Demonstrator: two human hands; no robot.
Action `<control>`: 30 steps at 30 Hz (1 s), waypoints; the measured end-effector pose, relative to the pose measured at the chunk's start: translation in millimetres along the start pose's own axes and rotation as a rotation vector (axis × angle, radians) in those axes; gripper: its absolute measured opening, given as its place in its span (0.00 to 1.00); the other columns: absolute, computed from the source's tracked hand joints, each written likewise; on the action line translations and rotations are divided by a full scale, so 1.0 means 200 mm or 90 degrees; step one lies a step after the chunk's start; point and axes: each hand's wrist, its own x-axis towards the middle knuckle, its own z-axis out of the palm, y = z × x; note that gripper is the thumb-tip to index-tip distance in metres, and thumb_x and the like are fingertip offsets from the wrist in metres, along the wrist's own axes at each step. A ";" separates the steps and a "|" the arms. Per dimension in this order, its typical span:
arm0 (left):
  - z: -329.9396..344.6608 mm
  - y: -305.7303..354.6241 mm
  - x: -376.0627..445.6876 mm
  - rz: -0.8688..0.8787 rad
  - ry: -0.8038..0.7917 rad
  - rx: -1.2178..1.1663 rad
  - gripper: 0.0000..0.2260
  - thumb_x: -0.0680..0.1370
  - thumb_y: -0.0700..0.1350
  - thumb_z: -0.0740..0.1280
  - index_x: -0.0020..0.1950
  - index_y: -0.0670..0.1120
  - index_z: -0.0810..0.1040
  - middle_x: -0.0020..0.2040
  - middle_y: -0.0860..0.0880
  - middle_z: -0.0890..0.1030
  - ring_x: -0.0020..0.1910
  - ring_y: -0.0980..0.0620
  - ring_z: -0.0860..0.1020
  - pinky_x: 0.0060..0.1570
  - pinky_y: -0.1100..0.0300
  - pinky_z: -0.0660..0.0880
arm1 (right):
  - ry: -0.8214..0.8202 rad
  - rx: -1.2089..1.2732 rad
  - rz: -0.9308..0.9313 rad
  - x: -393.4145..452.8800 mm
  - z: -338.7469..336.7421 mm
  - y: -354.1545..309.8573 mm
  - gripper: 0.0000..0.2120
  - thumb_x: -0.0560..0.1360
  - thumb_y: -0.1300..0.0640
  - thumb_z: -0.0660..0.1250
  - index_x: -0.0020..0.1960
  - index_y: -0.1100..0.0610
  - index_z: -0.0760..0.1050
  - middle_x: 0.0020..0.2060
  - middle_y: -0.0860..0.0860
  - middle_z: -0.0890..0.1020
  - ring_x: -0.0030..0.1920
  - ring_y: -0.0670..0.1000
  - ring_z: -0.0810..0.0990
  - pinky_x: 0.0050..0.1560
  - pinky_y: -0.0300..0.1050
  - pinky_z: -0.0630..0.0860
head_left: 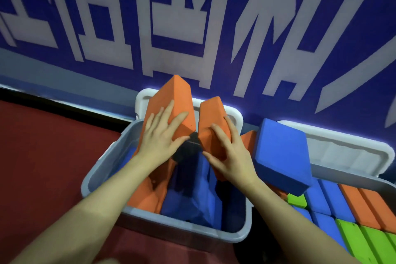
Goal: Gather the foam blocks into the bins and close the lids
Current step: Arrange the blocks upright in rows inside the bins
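A grey bin (100, 169) stands open before me, holding orange and blue foam blocks. Two orange blocks stick up out of it. My left hand (160, 135) lies flat with spread fingers on the taller orange block (173, 100). My right hand (227, 152) presses on the shorter orange block (211, 113), fingers mostly straight, thumb against its lower face. The bin's white lid (143, 96) stands open behind the blocks, against the wall.
A second bin (334, 171) at the right holds several blue, orange and green blocks; its lid (342, 148) is open behind it. A large blue block (280, 154) leans between the bins. A blue-and-white wall is close behind. Red floor lies left.
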 end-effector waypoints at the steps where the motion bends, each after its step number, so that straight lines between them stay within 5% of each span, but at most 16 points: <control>1: -0.04 0.01 0.04 0.004 -0.002 -0.001 0.25 0.73 0.59 0.60 0.69 0.55 0.66 0.73 0.40 0.66 0.65 0.34 0.72 0.63 0.37 0.67 | 0.000 -0.024 -0.017 0.04 -0.05 0.00 0.34 0.72 0.45 0.71 0.72 0.44 0.58 0.75 0.57 0.59 0.69 0.60 0.68 0.49 0.51 0.78; 6: -0.17 0.11 0.22 0.028 -0.003 -0.001 0.24 0.72 0.61 0.60 0.68 0.57 0.66 0.73 0.41 0.67 0.65 0.35 0.72 0.63 0.38 0.66 | 0.036 -0.116 -0.030 0.18 -0.30 0.02 0.37 0.71 0.46 0.73 0.73 0.41 0.57 0.76 0.55 0.60 0.65 0.62 0.72 0.44 0.53 0.79; 12: -0.18 0.30 0.37 0.088 -0.006 -0.029 0.24 0.72 0.61 0.63 0.67 0.56 0.68 0.73 0.40 0.67 0.65 0.33 0.72 0.62 0.36 0.67 | -0.014 -0.237 -0.056 0.13 -0.58 0.18 0.40 0.66 0.49 0.78 0.73 0.44 0.61 0.73 0.58 0.64 0.67 0.64 0.71 0.54 0.58 0.76; 17: -0.10 0.44 0.41 0.167 0.033 -0.021 0.31 0.67 0.51 0.78 0.66 0.55 0.68 0.71 0.39 0.69 0.64 0.32 0.72 0.61 0.35 0.67 | -0.121 -0.388 -0.056 -0.11 -0.63 0.31 0.43 0.65 0.47 0.78 0.74 0.43 0.59 0.73 0.57 0.67 0.66 0.64 0.72 0.57 0.60 0.76; 21: -0.06 0.53 0.41 0.188 0.010 -0.029 0.31 0.67 0.51 0.78 0.65 0.55 0.68 0.71 0.39 0.69 0.64 0.31 0.72 0.60 0.36 0.68 | -0.111 -0.392 0.025 -0.20 -0.64 0.35 0.50 0.61 0.50 0.81 0.75 0.47 0.57 0.72 0.54 0.69 0.67 0.63 0.72 0.60 0.60 0.74; 26: -0.02 0.64 0.43 0.225 -0.037 -0.034 0.30 0.67 0.51 0.78 0.65 0.56 0.68 0.71 0.39 0.69 0.65 0.31 0.71 0.61 0.35 0.67 | -0.242 -0.281 0.113 -0.29 -0.64 0.42 0.46 0.71 0.46 0.72 0.77 0.47 0.45 0.75 0.49 0.62 0.76 0.51 0.59 0.75 0.49 0.55; 30: 0.02 0.73 0.46 0.305 -0.060 -0.014 0.35 0.67 0.54 0.77 0.70 0.56 0.64 0.72 0.39 0.68 0.65 0.31 0.71 0.62 0.37 0.67 | -0.023 -0.118 0.175 -0.34 -0.68 0.39 0.35 0.74 0.36 0.60 0.76 0.46 0.55 0.72 0.45 0.66 0.70 0.50 0.66 0.68 0.46 0.64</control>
